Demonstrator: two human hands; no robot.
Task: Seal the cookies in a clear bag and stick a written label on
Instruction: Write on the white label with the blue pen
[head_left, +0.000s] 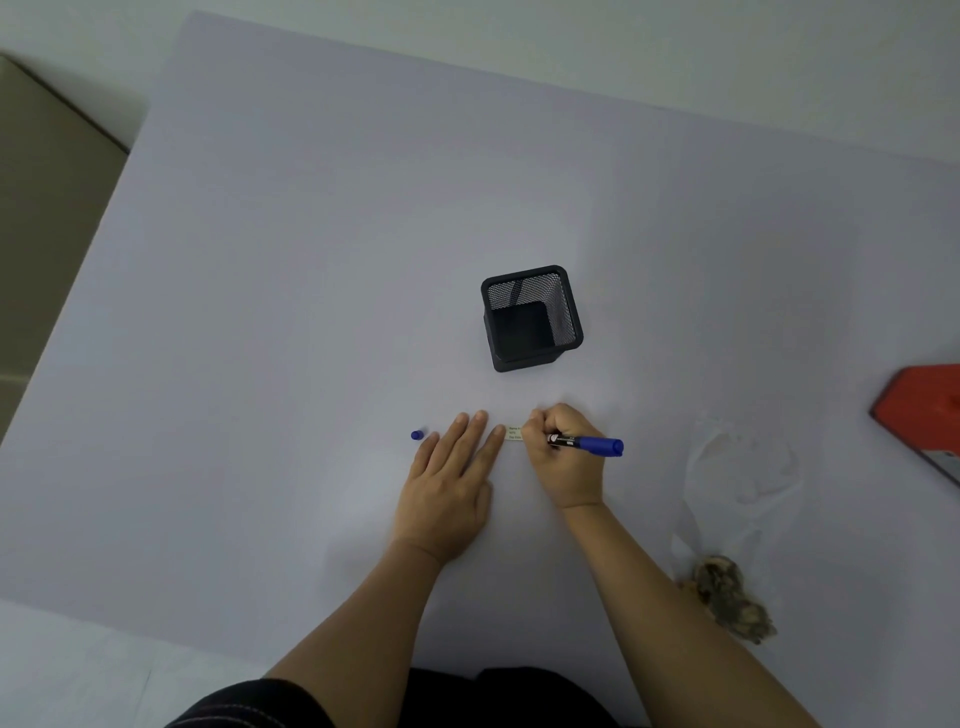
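Observation:
A small pale label (514, 433) lies flat on the grey table. My left hand (451, 486) rests flat beside it, fingertips pinning its left end. My right hand (563, 454) is closed around a blue marker (587, 444), tip down on the label, its blue end pointing right. The marker's blue cap (416, 435) lies loose on the table left of my left hand. A clear plastic bag (737, 483) lies to the right, and brown cookies (732, 597) show at its near end.
A black mesh pen holder (531, 317) stands just beyond my hands. A red object (924, 415) sits at the right edge. A cardboard box (47, 208) lies off the table's left side.

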